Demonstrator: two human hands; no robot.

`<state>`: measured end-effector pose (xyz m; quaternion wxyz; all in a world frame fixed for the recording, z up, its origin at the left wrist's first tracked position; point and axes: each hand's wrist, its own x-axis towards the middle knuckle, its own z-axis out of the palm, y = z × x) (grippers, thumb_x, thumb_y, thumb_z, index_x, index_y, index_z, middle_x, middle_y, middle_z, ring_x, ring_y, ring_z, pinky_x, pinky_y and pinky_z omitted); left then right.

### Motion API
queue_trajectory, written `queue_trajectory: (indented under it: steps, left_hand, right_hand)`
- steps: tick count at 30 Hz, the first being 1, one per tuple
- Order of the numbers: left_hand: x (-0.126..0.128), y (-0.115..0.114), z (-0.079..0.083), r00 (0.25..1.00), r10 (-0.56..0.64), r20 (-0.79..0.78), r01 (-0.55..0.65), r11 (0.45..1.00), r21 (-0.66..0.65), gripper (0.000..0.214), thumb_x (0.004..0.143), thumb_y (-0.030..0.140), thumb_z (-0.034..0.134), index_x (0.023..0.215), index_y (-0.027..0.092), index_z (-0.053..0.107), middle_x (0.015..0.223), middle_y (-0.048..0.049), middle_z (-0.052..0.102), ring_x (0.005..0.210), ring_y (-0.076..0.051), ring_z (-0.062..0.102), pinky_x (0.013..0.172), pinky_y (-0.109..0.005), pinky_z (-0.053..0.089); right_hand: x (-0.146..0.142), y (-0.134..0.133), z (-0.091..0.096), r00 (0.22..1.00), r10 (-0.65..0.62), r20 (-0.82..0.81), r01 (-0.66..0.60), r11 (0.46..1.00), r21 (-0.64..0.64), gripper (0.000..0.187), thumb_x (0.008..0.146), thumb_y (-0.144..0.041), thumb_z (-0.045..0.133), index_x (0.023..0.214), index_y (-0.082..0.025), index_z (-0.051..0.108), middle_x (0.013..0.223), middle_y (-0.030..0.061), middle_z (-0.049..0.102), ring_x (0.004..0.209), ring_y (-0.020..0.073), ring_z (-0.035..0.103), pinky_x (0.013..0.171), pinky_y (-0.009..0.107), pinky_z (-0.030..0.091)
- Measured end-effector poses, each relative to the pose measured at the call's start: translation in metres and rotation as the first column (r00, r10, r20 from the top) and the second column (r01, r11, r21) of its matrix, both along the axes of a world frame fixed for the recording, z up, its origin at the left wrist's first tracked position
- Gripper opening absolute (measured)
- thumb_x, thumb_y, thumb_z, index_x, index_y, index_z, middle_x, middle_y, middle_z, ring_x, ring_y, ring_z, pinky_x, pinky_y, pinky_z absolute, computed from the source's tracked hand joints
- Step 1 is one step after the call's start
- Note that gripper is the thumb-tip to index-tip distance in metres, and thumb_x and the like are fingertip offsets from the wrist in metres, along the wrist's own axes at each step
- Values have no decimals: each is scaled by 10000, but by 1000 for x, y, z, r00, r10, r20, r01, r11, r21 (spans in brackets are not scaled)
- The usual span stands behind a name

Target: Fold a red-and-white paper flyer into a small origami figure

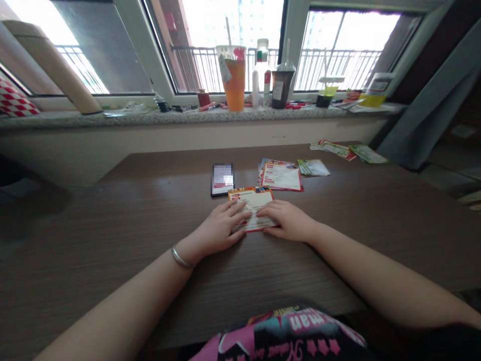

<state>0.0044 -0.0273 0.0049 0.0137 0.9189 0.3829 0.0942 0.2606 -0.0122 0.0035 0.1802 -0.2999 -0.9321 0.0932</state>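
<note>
A printed card [252, 199] with an orange top edge and a red bottom edge lies flat on the brown table. Over its left side rests my left hand [221, 225], fingers spread, a silver bangle on the wrist. My right hand [287, 219] lies on the card's right side with its fingers stretched out. Both hands touch the card and cover parts of its text. Just beyond it, a small stack of red-edged cards [281, 175] lies to the right, and a phone [222, 179] with a lit screen lies to the left.
Green-edged cards [313, 167] lie right of the stack, with more cards [338, 149] near the table's far right edge. Along the windowsill [188, 118] stand a cup of orange drink [235, 82], a dark cup [281, 87], bottles and a cardboard tube [56, 70].
</note>
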Motion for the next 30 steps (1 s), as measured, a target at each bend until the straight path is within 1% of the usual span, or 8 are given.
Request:
queue_trajectory:
  steps: [3, 6, 9, 12, 17, 20, 24, 30]
  left_hand:
    - [-1, 2, -5, 1000, 24, 14, -23, 999, -33, 424, 906, 428, 507, 1304, 287, 537, 1500, -89, 360, 1405, -320, 260, 1120, -509, 270]
    - [-2, 4, -9, 999, 34, 19, -33, 998, -61, 411, 910, 444, 498, 1295, 307, 538, 1515, -83, 332, 1416, -333, 230, 1120, -535, 247]
    - [-2, 5, -11, 999, 47, 7, -46, 997, -69, 415, 910, 451, 497, 1300, 314, 525, 1528, -94, 301, 1421, -349, 210, 1115, -557, 232]
    - [-1, 5, -9, 998, 53, -16, -54, 995, -81, 431, 905, 454, 505, 1310, 307, 507, 1530, -110, 289, 1420, -360, 207, 1116, -564, 217]
    - [-2, 4, -6, 999, 41, -30, -44, 995, -93, 508, 861, 539, 548, 1303, 293, 499, 1530, -120, 292, 1417, -354, 220, 1105, -572, 231]
    - [-4, 6, -5, 999, 24, -25, -25, 998, -55, 501, 853, 548, 558, 1279, 289, 521, 1510, -117, 338, 1399, -329, 280, 1102, -564, 244]
    - [-4, 6, -4, 1000, -27, -2, 27, 999, 27, 459, 860, 491, 571, 1266, 279, 544, 1414, -89, 480, 1313, -299, 415, 1096, -539, 278]
    - [-2, 5, 1, 996, -87, 33, 84, 994, 72, 344, 860, 420, 586, 1142, 223, 611, 1310, -85, 574, 1204, -274, 520, 1040, -474, 382]
  right_hand:
    - [1, 3, -4, 1000, -26, 10, 26, 1000, 16, 452, 822, -385, 626, 1215, -164, 589, 1309, 114, 581, 1217, 246, 516, 1067, 418, 376]
    - [2, 3, -4, 998, -48, 48, 47, 999, 8, 473, 827, -409, 612, 1236, -172, 588, 1360, 106, 547, 1259, 250, 486, 1097, 422, 346]
    - [2, 1, -1, 995, -56, 88, 55, 998, 9, 498, 828, -425, 602, 1251, -161, 585, 1375, 112, 534, 1270, 258, 474, 1103, 425, 335]
    - [3, -1, 3, 993, -50, 110, 49, 999, 7, 523, 824, -445, 602, 1263, -161, 581, 1372, 115, 536, 1260, 265, 473, 1092, 435, 338]
    - [5, -3, 7, 994, -13, 109, 13, 1000, -3, 535, 814, -460, 607, 1275, -190, 580, 1342, 96, 562, 1228, 268, 480, 1054, 446, 360]
    - [7, -4, 9, 993, 0, 115, -1, 1000, 6, 531, 804, -454, 613, 1262, -186, 591, 1321, 99, 577, 1189, 271, 501, 1030, 447, 374]
    - [7, -6, 12, 991, 1, 132, -4, 1000, 27, 536, 797, -457, 616, 1256, -182, 597, 1304, 107, 587, 1146, 273, 523, 1016, 451, 381]
    - [8, -7, 12, 989, -4, 151, 1, 1000, 19, 607, 772, -481, 641, 1287, -169, 570, 1311, 122, 575, 1195, 286, 493, 1033, 452, 368]
